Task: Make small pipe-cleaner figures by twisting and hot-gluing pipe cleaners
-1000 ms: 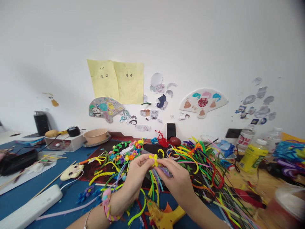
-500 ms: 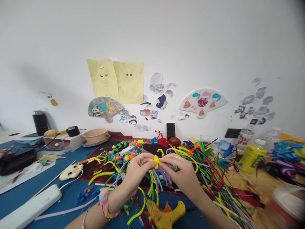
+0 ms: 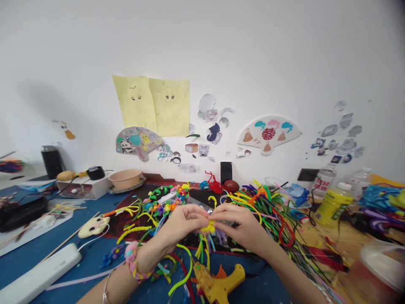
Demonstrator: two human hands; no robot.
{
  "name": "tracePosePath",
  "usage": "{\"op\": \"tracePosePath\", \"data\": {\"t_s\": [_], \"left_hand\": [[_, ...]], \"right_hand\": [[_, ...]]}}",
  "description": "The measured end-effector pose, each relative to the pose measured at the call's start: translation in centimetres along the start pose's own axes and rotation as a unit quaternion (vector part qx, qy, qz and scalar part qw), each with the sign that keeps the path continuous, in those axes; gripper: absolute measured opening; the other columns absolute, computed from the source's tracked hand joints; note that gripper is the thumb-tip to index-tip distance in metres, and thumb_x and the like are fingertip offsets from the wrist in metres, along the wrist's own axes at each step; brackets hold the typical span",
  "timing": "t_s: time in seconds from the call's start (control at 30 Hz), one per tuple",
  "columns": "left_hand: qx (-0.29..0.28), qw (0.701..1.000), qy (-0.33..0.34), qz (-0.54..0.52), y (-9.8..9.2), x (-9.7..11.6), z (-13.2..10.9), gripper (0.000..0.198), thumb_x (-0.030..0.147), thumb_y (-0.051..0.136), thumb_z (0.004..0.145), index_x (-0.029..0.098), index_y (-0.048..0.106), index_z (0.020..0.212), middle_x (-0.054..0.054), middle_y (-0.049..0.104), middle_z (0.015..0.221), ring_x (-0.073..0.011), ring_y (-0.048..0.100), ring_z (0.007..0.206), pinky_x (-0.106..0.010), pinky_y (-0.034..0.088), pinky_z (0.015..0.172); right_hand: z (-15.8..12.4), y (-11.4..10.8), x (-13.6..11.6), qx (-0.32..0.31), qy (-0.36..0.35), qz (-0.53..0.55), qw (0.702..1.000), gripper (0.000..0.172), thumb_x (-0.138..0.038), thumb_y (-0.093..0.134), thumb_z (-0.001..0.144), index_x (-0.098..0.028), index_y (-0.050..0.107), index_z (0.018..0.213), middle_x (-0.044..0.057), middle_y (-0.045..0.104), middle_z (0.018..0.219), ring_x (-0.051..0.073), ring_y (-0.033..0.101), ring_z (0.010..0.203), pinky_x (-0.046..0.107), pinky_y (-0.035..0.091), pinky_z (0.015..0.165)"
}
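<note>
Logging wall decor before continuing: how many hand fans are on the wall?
2: a sticker-covered fan under the yellow sheets, left of centre, and a white fan right of centre. None appear hidden.

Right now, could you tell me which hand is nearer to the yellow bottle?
Right. The right hand sits left of the yellow bottle, across the pipe-cleaner pile; the left hand is further left, beyond the right hand.
</note>
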State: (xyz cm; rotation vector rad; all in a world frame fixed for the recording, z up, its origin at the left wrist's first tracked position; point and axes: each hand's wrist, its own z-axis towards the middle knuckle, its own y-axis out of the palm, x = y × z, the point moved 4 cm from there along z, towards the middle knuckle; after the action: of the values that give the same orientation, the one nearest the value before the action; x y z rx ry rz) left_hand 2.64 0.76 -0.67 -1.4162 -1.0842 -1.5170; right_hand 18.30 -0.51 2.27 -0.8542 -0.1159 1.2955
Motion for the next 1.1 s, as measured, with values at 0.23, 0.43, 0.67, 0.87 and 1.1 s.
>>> {"op": "tracePosePath", "data": {"t_s": [0.23, 0.43, 0.67, 0.87, 1.1], "left_hand": [[-0.053, 0.998, 0.0, 0.015, 0.1, -0.1, 0.0, 0.022, 0.017, 0.075, 0.062, 0.012, 0.069, 0.083, -0.005, 0.071, 0.069, -0.0139, 0.064, 0.063, -0.026, 0.048, 0.066], [-0.045, 0.999, 0.005, 0.019, 0.2, -0.2, 0.0, 0.019, 0.013, 0.073, 0.062, 0.014, 0.069, 0.08, -0.003, 0.071, 0.067, -0.0129, 0.064, 0.062, -0.024, 0.047, 0.064], [-0.054, 0.998, -0.02, -0.02, 0.4, -0.7, 0.1, 0.016, 0.013, 0.072, 0.063, 0.013, 0.068, 0.079, -0.002, 0.07, 0.065, -0.011, 0.063, 0.058, -0.022, 0.046, 0.06], [-0.008, 1.0, -0.002, -0.014, 0.5, -1.1, 0.5, 0.015, 0.016, 0.076, 0.062, 0.013, 0.064, 0.071, 0.0, 0.066, 0.061, -0.0091, 0.059, 0.055, -0.02, 0.044, 0.058], [0.069, 0.995, 0.071, -0.021, 0.4, -0.9, 0.2, 0.013, 0.015, 0.074, 0.065, 0.013, 0.061, 0.069, 0.003, 0.063, 0.058, -0.0077, 0.057, 0.056, -0.017, 0.044, 0.059]], "right_hand": [[-0.2, -0.2, 0.5, -0.035, 0.023, 0.062, 0.997, 0.013, -0.016, 0.061, 0.084, -0.021, 0.072, 0.088, 0.003, 0.068, 0.086, 0.014, 0.063, 0.079, 0.026, 0.051, 0.072], [-0.3, -0.2, 0.9, -0.054, 0.001, 0.039, 0.998, 0.015, -0.012, 0.06, 0.084, -0.022, 0.071, 0.085, 0.001, 0.069, 0.087, 0.012, 0.063, 0.081, 0.024, 0.051, 0.073], [-0.3, -0.3, 0.8, -0.063, -0.041, 0.028, 0.997, 0.022, -0.012, 0.051, 0.089, -0.022, 0.07, 0.087, 0.002, 0.07, 0.089, 0.013, 0.064, 0.083, 0.027, 0.051, 0.076], [-0.3, -0.2, 0.8, -0.062, -0.025, 0.021, 0.998, 0.02, -0.01, 0.054, 0.086, -0.021, 0.07, 0.089, 0.003, 0.069, 0.091, 0.013, 0.063, 0.085, 0.026, 0.05, 0.077], [0.0, -0.4, 0.1, 0.049, 0.048, 0.008, 0.998, 0.012, -0.012, 0.063, 0.08, -0.02, 0.07, 0.082, 0.002, 0.07, 0.079, 0.014, 0.065, 0.074, 0.025, 0.052, 0.069]]}}
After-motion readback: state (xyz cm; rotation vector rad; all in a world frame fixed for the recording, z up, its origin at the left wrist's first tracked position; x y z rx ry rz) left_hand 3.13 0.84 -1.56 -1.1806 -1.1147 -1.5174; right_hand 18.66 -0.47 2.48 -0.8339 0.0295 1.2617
